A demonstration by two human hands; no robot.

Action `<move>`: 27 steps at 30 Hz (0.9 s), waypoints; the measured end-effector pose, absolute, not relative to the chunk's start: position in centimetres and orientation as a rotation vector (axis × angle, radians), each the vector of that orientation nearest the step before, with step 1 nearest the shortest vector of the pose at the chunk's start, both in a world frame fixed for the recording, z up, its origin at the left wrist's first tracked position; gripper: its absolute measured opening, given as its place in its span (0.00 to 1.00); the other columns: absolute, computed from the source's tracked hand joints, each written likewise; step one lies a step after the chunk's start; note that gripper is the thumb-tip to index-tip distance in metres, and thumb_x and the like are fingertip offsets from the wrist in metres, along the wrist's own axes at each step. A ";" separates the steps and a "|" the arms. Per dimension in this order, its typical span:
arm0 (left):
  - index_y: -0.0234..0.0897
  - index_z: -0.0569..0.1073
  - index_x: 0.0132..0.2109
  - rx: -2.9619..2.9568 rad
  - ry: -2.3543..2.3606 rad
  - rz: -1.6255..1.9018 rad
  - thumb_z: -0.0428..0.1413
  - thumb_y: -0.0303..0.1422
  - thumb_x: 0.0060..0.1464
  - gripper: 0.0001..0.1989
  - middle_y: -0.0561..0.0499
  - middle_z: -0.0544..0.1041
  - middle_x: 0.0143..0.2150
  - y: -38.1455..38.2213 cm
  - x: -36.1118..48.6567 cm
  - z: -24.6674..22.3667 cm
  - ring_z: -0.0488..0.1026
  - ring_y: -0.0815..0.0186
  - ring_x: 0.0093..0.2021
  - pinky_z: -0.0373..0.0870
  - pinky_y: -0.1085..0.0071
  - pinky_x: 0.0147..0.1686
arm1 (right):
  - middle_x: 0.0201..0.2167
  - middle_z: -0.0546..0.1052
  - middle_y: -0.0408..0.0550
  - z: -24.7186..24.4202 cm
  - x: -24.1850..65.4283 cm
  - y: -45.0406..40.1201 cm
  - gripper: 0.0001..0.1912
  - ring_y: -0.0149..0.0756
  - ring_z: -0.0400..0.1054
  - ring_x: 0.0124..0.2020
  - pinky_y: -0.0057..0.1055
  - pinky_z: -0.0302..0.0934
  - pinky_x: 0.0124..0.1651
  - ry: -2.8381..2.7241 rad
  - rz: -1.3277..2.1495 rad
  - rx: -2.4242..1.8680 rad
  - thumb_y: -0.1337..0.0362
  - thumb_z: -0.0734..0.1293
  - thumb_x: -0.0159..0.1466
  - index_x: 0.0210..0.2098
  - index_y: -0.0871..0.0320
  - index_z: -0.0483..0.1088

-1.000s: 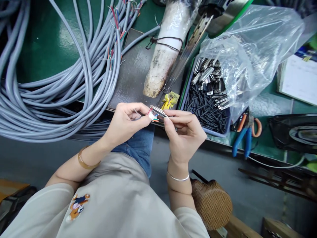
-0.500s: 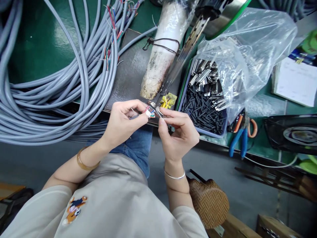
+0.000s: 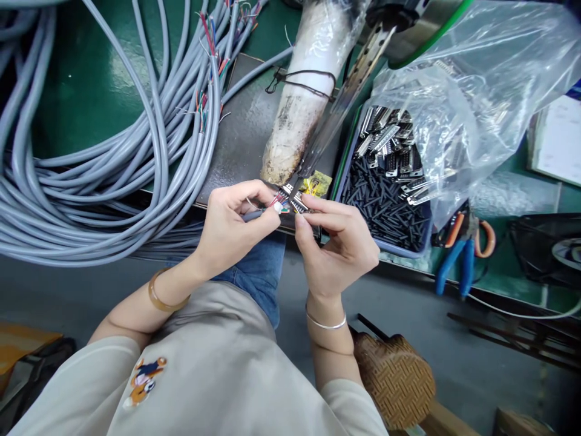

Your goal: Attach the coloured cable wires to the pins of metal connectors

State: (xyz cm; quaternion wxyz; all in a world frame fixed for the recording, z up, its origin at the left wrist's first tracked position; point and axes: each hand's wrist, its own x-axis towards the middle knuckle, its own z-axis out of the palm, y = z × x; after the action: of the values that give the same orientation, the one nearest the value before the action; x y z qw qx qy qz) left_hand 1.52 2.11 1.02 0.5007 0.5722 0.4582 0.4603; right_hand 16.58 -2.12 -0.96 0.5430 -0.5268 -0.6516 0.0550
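My left hand pinches the end of a grey cable, whose thin coloured wires fan out past the fingertips. Small metal D-sub connector is gripped at its right end between the thumb and fingers of my right hand. Wires and connector meet between the two hands, at the table's front edge. Just above them is the dark tip of a soldering iron, which slants down from the upper right. Whether the tip touches the connector, I cannot tell. A yellow sponge lies right behind my right fingertips.
Grey cables with stripped ends loop across the left. A stained white tube in plastic leans beside the iron. At right stand a blue bin of connectors and black sleeves, a clear bag and pliers. A woven stool is below.
The view has shifted slightly, so everything sits a little further right. The connector and wires are now at the iron's tip; both hands keep their grips.
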 end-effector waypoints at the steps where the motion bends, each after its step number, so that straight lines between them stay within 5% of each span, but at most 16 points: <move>1: 0.35 0.73 0.26 1.385 1.111 1.113 0.58 0.28 0.49 0.05 0.52 0.77 0.27 2.1 1.5 1.1 0.65 0.73 0.24 0.62 0.76 0.24 | 0.41 0.84 0.43 -0.9 16.6 -2.1 0.08 0.37 0.81 0.42 0.39 0.76 0.46 -1.555 0.119 -1.259 0.72 0.73 0.62 0.37 0.53 0.76; 12: 0.34 0.74 0.25 1.338 1.065 1.012 0.59 0.27 0.47 0.05 0.50 0.79 0.28 2.0 1.1 0.5 0.69 0.72 0.26 0.64 0.76 0.25 | 0.43 0.85 0.45 -1.7 17.0 -2.9 0.10 0.36 0.82 0.41 0.34 0.77 0.43 -1.693 -0.056 -1.236 0.73 0.72 0.62 0.40 0.53 0.74; 18: 0.33 0.76 0.25 1.168 0.930 0.941 0.63 0.32 0.48 0.08 0.52 0.76 0.25 2.1 0.8 0.8 0.57 0.78 0.18 0.51 0.77 0.15 | 0.39 0.84 0.44 -1.2 16.9 -3.0 0.06 0.35 0.81 0.40 0.32 0.77 0.38 -1.500 0.309 -1.289 0.72 0.72 0.64 0.37 0.54 0.74; 23: 0.33 0.76 0.27 1.250 1.000 1.067 0.62 0.29 0.49 0.05 0.51 0.77 0.26 1.7 1.0 0.5 0.69 0.73 0.25 0.66 0.78 0.25 | 0.40 0.85 0.43 -1.2 16.5 -2.9 0.10 0.35 0.81 0.41 0.35 0.77 0.44 -1.621 0.078 -1.244 0.74 0.72 0.63 0.40 0.53 0.75; 27: 0.35 0.74 0.27 1.348 1.088 1.086 0.60 0.28 0.48 0.04 0.52 0.75 0.25 1.4 1.2 0.4 0.70 0.71 0.27 0.66 0.77 0.26 | 0.40 0.84 0.43 -1.3 16.5 -2.8 0.08 0.36 0.81 0.42 0.36 0.77 0.44 -1.600 0.125 -1.244 0.72 0.71 0.64 0.39 0.53 0.74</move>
State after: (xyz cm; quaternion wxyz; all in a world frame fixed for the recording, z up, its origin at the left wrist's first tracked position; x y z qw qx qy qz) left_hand 1.18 1.43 0.41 0.5214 0.5624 0.4543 0.4533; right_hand 16.49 -2.81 -1.26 0.5274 -0.5205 -0.6694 0.0524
